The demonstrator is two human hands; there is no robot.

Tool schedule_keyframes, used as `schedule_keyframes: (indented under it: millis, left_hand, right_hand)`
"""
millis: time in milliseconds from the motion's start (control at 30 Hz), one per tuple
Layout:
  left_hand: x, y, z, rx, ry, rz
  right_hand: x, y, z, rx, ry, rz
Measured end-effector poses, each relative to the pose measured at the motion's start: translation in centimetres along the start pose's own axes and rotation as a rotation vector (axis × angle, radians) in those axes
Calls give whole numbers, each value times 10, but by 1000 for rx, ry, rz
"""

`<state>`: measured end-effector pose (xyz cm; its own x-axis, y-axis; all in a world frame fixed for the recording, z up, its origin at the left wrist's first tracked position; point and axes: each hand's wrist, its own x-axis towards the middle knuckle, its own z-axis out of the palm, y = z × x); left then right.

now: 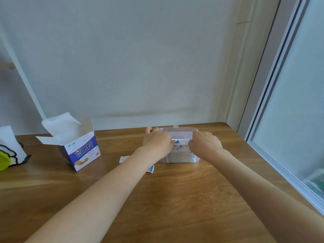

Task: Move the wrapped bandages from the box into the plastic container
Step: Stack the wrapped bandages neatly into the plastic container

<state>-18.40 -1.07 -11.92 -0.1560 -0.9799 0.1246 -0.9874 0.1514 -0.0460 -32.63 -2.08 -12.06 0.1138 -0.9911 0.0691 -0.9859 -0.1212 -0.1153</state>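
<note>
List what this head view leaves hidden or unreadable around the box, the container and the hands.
- Box interior: raised flaps and camera angle hide it; whether bandages remain is unknown.
- Left hand and right hand fingertips: hidden behind the knuckles, grip unclear.
- Wrapped bandages in the plastic container: count too blurred.
- Loose wrapper: mostly under the left forearm.

Soft, even daylight from the frosted glass window (298,106) on the right. Pale grey-white wall (122,58) dim and flat, no glare. Faint, diffuse shadows on the brown wooden table (175,190) under the forearms. Slightly soft throughout, blurrier toward the edges. Wide-angle bending of the window frame and left-hand lines.
</note>
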Motion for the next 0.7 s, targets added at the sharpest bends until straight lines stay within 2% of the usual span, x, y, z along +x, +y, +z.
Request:
schedule_keyframes:
  millis: [167, 267, 333, 400, 467, 567, 633, 700]
  left_hand:
    - [-4, 1, -3, -30, 7, -1]
    - [-8, -11, -10, -111, 202, -17]
    - [-13, -24, -13, -186, 362, -52]
    - [-23, -40, -9, -205, 414, -101]
    - [-36, -60, 4, -223, 315, -163]
    - [-59, -89, 28, -311, 10, -158]
    - [-75, -102, 37, -298, -148, -105]
    - [-84, -107, 43, -286, -159, -67]
  right_hand:
    - [-2, -1, -3, -58, 2, -14]
    - [-12, -5, -18, -71, 166, -60]
    - [-16, -15, -27, 23, 287, -122]
    - [-23, -33, -31, 142, 299, -221]
    - [-32, -56, -24, 178, 247, -376]
    - [-43, -84, 8, 185, 91, -550]
    - [-44, -94, 31, 150, -23, -562]
    - [-43, -94, 47, 86, -68, -534]
